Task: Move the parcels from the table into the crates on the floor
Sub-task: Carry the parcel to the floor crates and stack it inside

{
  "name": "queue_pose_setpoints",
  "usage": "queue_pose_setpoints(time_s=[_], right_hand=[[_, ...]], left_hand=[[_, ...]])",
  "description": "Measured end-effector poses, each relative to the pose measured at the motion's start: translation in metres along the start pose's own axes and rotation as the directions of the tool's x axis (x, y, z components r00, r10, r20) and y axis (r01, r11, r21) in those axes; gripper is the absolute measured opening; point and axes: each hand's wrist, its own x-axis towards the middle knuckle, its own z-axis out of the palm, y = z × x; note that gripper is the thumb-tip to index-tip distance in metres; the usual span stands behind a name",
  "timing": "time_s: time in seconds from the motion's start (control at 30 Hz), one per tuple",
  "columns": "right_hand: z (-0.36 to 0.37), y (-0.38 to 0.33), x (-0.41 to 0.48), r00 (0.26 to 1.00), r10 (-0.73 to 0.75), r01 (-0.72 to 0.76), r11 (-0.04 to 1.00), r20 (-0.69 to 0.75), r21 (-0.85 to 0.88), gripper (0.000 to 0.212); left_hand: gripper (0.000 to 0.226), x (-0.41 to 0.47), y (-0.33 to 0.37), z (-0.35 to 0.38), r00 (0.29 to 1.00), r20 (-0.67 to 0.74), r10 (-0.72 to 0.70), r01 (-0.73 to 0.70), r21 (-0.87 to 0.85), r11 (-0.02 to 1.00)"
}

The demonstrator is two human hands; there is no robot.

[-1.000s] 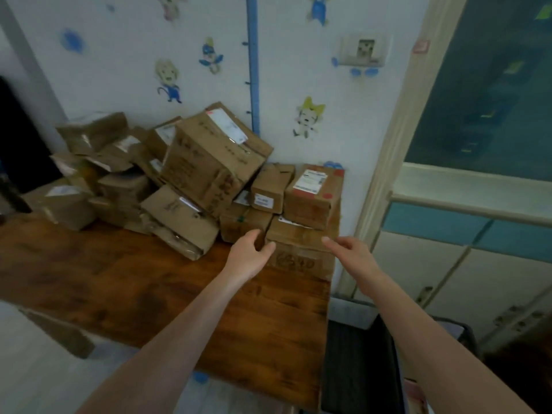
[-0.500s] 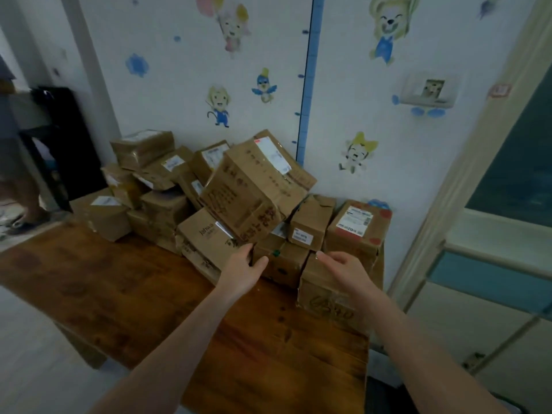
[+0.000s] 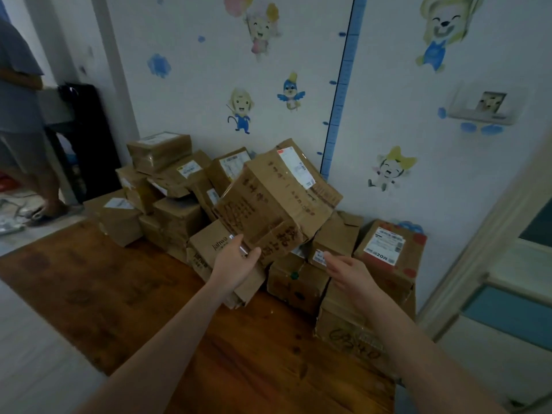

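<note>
Mid-frame, parcels are heaped on the table (image 3: 125,297) against the wall. The left hand (image 3: 236,264), fingers spread, touches the low edge of the big tilted box (image 3: 274,204), probably to steady it. Further right, the right hand (image 3: 349,273) hovers relaxed and empty, ready to grip. No crates show.

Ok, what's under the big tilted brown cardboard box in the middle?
The big tilted box leans over a brown cardboard box printed jahwa and a smaller box with a green dot. Anything deeper is covered.
</note>
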Motion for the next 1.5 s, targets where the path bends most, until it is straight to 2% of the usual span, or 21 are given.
queue_pose_setpoints(time_s=[0.2, 0.33, 0.5, 0.53, 0.67, 0.8, 0.9, 0.97, 1.03, 1.1, 1.23, 1.33, 1.43, 1.5], right_hand=[[0.032, -0.007, 0.029, 0.994, 0.072, -0.066, 0.995, -0.084, 0.075, 0.062], [0.060, -0.015, 0.044, 0.978, 0.152, -0.107, 0.954, -0.143, 0.281, 0.051], [0.090, -0.030, 0.064, 0.937, 0.246, -0.111, 0.883, -0.249, 0.455, 0.055], [0.093, -0.032, 0.067, 0.930, 0.259, -0.105, 0.866, -0.260, 0.489, 0.056], [0.103, -0.037, 0.077, 0.919, 0.280, -0.090, 0.834, -0.277, 0.544, 0.064], [0.104, -0.043, 0.081, 0.906, 0.296, -0.082, 0.823, -0.301, 0.562, 0.071], [0.099, -0.044, 0.080, 0.896, 0.322, -0.084, 0.799, -0.305, 0.595, 0.065], [0.100, -0.044, 0.078, 0.899, 0.333, -0.097, 0.782, -0.283, 0.615, 0.073], [0.103, -0.046, 0.073, 0.905, 0.342, -0.092, 0.737, -0.253, 0.669, 0.080], [0.104, -0.049, 0.068, 0.912, 0.332, -0.085, 0.726, -0.240, 0.683, 0.075], [0.098, -0.058, 0.055, 0.931, 0.310, -0.138, 0.789, -0.194, 0.599, 0.078], [0.097, -0.071, 0.046, 0.945, 0.270, -0.149, 0.856, -0.182, 0.494, 0.070], [0.096, -0.086, 0.037, 0.942, 0.190, -0.045, 0.889, -0.278, 0.455, 0.057], [0.095, -0.097, 0.031, 0.932, 0.133, 0.029, 0.901, -0.337, 0.433, 0.048]], left_hand=[[0.065, 0.054, -0.015, -0.022, 0.999, 0.023, 0.042, -0.042, -0.014, 0.999], [0.072, 0.093, -0.025, -0.045, 0.993, 0.069, 0.092, -0.088, -0.058, 0.994], [0.102, 0.146, -0.018, -0.073, 0.969, 0.070, 0.237, -0.224, -0.155, 0.962], [0.101, 0.153, -0.012, -0.075, 0.963, 0.068, 0.259, -0.246, -0.160, 0.956], [0.093, 0.184, 0.015, -0.074, 0.935, 0.102, 0.341, -0.323, -0.158, 0.933], [0.081, 0.202, 0.026, -0.065, 0.924, 0.185, 0.334, -0.308, -0.155, 0.939], [0.072, 0.204, 0.024, -0.063, 0.931, 0.173, 0.321, -0.293, -0.168, 0.941], [0.072, 0.199, 0.021, -0.065, 0.934, 0.163, 0.318, -0.282, -0.210, 0.936], [0.055, 0.193, 0.019, -0.070, 0.934, 0.132, 0.331, -0.288, -0.264, 0.920], [0.028, 0.185, 0.018, -0.075, 0.940, 0.082, 0.331, -0.287, -0.337, 0.897], [0.022, 0.168, 0.014, -0.091, 0.960, 0.011, 0.281, -0.240, -0.491, 0.837], [0.025, 0.158, 0.008, -0.102, 0.962, -0.012, 0.274, -0.237, -0.542, 0.806], [0.028, 0.146, 0.008, -0.110, 0.957, -0.035, 0.287, -0.254, -0.574, 0.778], [0.022, 0.140, 0.010, -0.114, 0.956, -0.040, 0.291, -0.258, -0.592, 0.764]])
